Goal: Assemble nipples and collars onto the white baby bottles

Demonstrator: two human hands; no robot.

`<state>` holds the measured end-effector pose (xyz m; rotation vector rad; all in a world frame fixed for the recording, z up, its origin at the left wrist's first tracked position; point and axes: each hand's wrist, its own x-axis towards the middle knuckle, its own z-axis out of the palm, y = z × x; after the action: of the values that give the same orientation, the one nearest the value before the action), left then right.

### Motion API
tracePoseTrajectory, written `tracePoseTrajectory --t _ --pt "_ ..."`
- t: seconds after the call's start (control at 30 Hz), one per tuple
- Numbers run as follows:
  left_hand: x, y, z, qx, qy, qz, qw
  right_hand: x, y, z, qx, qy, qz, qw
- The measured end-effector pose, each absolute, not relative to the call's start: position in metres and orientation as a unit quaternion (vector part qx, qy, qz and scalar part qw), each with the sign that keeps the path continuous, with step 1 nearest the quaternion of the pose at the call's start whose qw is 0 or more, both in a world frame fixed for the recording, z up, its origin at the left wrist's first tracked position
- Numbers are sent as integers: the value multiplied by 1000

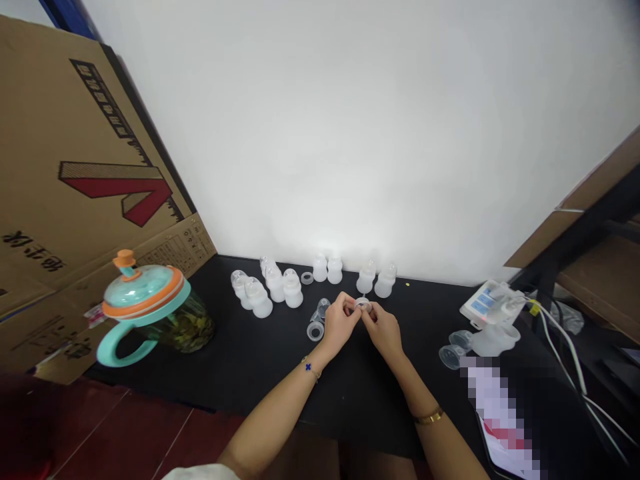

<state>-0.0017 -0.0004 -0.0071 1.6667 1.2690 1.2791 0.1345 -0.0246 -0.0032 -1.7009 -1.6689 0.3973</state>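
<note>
Over the black table, my left hand (pixel 341 319) and my right hand (pixel 383 329) meet with fingers pinched on a small white bottle collar ring (pixel 363 304). A short translucent tip stands up from the ring, perhaps a nipple. Just left of my left hand lie another collar ring (pixel 315 331) and a clear part (pixel 323 307). One more ring (pixel 307 278) rests farther back. Behind my hands stand two white baby bottles (pixel 384 280) on the right and two more bottles (pixel 335 269) in the middle. Several capped baby bottles (pixel 259 300) are grouped to the left.
A teal and orange lidded jug (pixel 150 307) with leaves inside stands at the left, beside a large cardboard box (pixel 75 133). To the right are clear domed caps (pixel 453 357), white bottle bodies (pixel 495 339), a power strip (pixel 487 303) with cables, and a phone (pixel 505 427).
</note>
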Motion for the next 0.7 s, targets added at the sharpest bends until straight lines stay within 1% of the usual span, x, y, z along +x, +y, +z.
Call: tracePoseTrajectory --t 0.7 --pt "-2 -3 -2 636 490 487 344 135 -24 -3 -666 -645 151 343"
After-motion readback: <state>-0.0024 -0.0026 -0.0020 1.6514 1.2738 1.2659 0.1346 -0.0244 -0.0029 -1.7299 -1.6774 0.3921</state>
